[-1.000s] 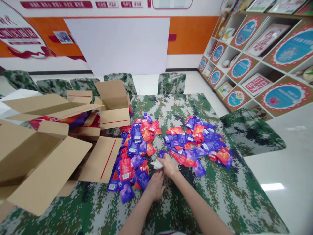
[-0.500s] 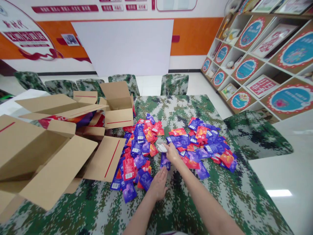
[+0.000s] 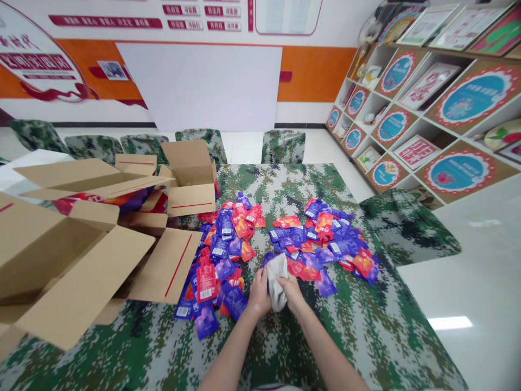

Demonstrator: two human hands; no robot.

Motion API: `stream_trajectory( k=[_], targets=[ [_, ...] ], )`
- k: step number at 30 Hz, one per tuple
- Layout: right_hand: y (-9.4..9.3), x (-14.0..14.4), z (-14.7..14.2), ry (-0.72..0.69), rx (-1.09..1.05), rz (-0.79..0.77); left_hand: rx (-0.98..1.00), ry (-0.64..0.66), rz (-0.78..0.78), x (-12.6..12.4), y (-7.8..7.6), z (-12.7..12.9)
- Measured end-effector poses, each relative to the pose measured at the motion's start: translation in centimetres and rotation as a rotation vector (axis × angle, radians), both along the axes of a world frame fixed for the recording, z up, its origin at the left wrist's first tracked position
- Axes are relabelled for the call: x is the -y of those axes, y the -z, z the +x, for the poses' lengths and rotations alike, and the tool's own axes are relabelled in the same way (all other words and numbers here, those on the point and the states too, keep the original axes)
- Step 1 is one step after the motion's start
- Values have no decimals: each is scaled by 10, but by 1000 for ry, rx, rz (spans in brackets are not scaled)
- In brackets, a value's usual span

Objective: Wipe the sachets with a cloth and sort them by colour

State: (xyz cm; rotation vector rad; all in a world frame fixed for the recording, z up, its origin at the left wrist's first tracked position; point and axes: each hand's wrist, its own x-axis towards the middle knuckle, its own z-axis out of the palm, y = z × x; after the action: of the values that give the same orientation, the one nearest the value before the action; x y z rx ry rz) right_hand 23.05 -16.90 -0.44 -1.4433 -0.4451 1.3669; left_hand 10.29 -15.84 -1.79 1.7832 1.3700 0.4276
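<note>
At table centre: left hand (image 3: 259, 296), right hand (image 3: 292, 290) clamped on white bag (image 3: 277, 279), long axis 12–6; sachet (image 3: 205, 281) print unreadable.

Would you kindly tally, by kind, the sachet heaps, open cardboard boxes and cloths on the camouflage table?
Sachet heaps: 2, left heap and right heap.
Open cardboard boxes: 2, near box and far box.
Cloths: 1, white cloth, held by left hand and right hand.
Total: 5.

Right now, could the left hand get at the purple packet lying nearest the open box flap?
Probably yes. The left hand grips the white cloth with the right hand, and the purple packet lies close by on open tablecloth.
</note>
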Motion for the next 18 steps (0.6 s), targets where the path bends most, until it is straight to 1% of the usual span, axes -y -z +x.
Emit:
stream_trajectory(
  k=[3,5,8,11,14,18],
  targets=[
    [-15,-3,-5,-17,-38,22,151,-80,-65,-11,-7,-5],
    [-22,-4,-8,-50,-46,25,206,-143,-119,-21,-8,-7],
    [-27,-5,-9,-61,-72,28,189,-254,-181,-36,0,-8],
    [-28,-3,-3,-2,-69,33,175,-357,-261,-43,9,-5],
    [-29,-1,9,48,-32,3,179,-394,-312,-42,13,1],
    [-30,5,21,72,40,-40,170,-394,-318,-37,14,9]
  ],
)
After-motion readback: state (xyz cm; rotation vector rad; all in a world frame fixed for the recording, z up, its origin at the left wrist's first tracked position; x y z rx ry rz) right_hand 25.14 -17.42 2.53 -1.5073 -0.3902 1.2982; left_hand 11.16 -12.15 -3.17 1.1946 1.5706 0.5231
